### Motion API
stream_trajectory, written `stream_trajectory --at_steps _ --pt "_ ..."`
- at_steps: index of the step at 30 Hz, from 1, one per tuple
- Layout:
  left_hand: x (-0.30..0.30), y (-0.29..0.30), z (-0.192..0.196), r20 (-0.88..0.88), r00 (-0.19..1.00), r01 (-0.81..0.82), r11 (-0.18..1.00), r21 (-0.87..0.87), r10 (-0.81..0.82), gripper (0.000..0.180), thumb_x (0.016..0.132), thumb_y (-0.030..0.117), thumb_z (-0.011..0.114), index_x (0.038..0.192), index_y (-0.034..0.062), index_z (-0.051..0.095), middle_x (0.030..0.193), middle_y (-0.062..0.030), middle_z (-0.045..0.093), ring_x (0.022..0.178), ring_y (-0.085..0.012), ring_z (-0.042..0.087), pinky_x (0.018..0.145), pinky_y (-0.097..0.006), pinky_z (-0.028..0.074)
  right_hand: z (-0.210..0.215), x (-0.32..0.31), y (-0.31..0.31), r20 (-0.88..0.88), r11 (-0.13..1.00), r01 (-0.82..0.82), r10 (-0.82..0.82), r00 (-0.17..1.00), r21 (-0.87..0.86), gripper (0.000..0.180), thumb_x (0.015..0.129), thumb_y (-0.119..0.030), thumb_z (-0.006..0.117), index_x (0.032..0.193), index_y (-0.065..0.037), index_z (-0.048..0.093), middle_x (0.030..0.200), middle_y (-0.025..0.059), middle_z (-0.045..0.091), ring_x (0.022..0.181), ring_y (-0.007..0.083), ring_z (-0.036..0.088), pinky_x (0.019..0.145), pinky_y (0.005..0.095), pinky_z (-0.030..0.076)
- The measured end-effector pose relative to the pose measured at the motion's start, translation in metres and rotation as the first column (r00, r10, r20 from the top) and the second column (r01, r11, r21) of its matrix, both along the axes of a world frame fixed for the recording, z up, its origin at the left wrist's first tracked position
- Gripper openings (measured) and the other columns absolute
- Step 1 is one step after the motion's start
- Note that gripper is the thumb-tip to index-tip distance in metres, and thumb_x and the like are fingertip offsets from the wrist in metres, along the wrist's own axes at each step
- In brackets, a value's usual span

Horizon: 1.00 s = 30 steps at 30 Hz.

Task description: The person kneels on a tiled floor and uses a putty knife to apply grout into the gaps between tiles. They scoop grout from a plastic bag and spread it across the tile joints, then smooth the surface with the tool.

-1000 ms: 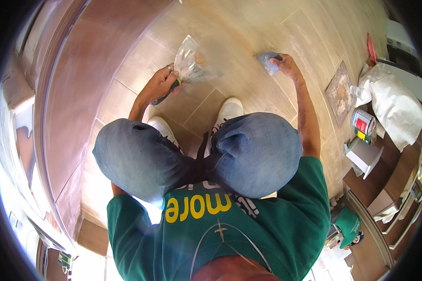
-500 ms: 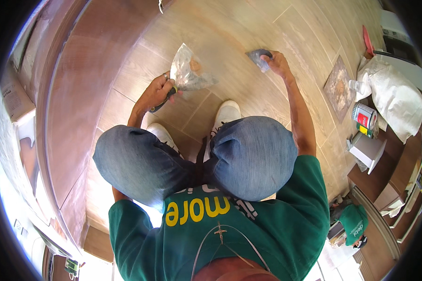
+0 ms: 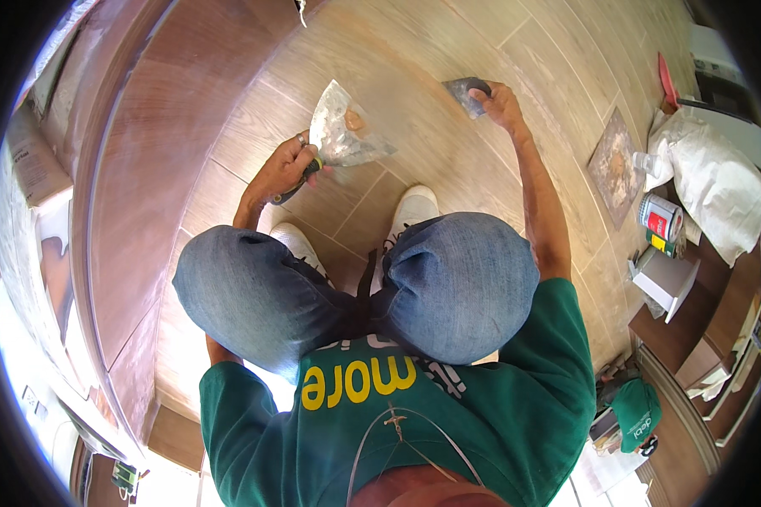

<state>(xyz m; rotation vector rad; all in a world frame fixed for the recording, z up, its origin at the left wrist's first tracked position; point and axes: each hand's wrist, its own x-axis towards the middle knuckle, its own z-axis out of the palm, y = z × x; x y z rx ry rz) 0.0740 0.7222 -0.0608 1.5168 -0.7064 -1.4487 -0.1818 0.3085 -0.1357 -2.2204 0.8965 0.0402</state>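
Note:
In my left hand (image 3: 284, 172) is a wide putty knife (image 3: 331, 135), gripped by its black and yellow handle. Its broad triangular metal blade is smeared, and a small dab of brown putty (image 3: 354, 121) sits on it. My right hand (image 3: 504, 106) is out to the far right, closed round the dark grip of a small scraper (image 3: 463, 95). The scraper's greyish blade lies close over the wood-look floor tiles (image 3: 423, 135); whether it touches them I cannot tell. Both hands are beyond my bent knees.
A brown panelled surface (image 3: 169, 110) curves along the left. At the right are a stained square board (image 3: 615, 167), a white sack (image 3: 710, 173), a can (image 3: 660, 216) and a red-ended tool (image 3: 667, 80). A person in a green cap (image 3: 636, 412) is at lower right.
My right hand has shifted slightly farther away with the small scraper, whose blade now angles more to the left. The wide putty knife is turned a little, showing more of its blade face.

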Motion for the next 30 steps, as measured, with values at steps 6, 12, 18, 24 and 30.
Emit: stream_trajectory --at_steps 6,12,18,24,30 --pt "-0.003 -0.009 0.012 0.03 0.999 -0.016 0.999 -0.046 0.017 0.035 0.109 0.027 0.041 0.124 0.0002 0.058 0.091 -0.0098 0.071 0.065 -0.0107 0.062 0.063 -0.026 0.052 -0.014 0.023 -0.006 -0.214 0.982 -0.116 0.081 0.973 -0.152 0.036 0.09 -0.036 0.069 0.107 -0.005 0.075 0.092 0.0214 0.073 0.087 0.0357 0.071 0.078 0.0457 0.052" --pt "-0.001 -0.001 0.003 0.013 1.0 -0.009 0.999 0.032 0.009 0.037 0.107 0.021 0.039 0.133 -0.0002 0.055 0.093 -0.01 0.072 0.067 -0.0111 0.062 0.067 -0.028 0.054 0.016 0.016 -0.008 -0.075 1.0 0.008 -0.01 0.997 -0.027 0.038 0.09 -0.036 0.07 0.1 0.0 0.073 0.081 0.0194 0.071 0.078 0.0321 0.069 0.075 0.0437 0.051" --pt "0.0 -0.003 -0.004 -0.022 0.999 0.032 0.999 0.016 -0.032 0.035 0.108 0.022 0.039 0.13 0.0007 0.056 0.094 -0.0096 0.072 0.066 -0.0112 0.062 0.068 -0.028 0.053 0.019 -0.067 -0.009 -0.175 0.982 0.024 0.01 0.985 0.189 0.03 0.092 -0.029 0.073 0.096 0.001 0.072 0.072 0.0032 0.065 0.069 0.0134 0.056 0.066 0.0345 0.047" --pt "-0.003 -0.004 -0.009 -0.01 0.997 0.071 0.997 0.008 -0.071 0.035 0.108 0.024 0.04 0.129 0.0012 0.057 0.093 -0.0094 0.071 0.066 -0.0115 0.062 0.067 -0.028 0.052 -0.009 -0.106 -0.017 -0.094 0.989 0.014 0.0 0.996 0.144 0.025 0.093 -0.025 0.073 0.094 0.0 0.073 0.072 0.0018 0.066 0.065 0.0122 0.056 0.063 0.0333 0.047" --pt "0.001 -0.004 0.002 0.01 1.0 0.005 0.999 0.035 -0.005 0.035 0.108 0.026 0.041 0.126 0.0003 0.057 0.089 -0.009 0.07 0.065 -0.0118 0.063 0.064 -0.027 0.052 -0.007 -0.087 -0.02 0.027 0.972 0.042 -0.05 0.998 0.232 0.034 0.092 -0.034 0.073 0.098 0.0 0.073 0.075 0.0102 0.07 0.066 0.0159 0.062 0.065 0.0349 0.049"
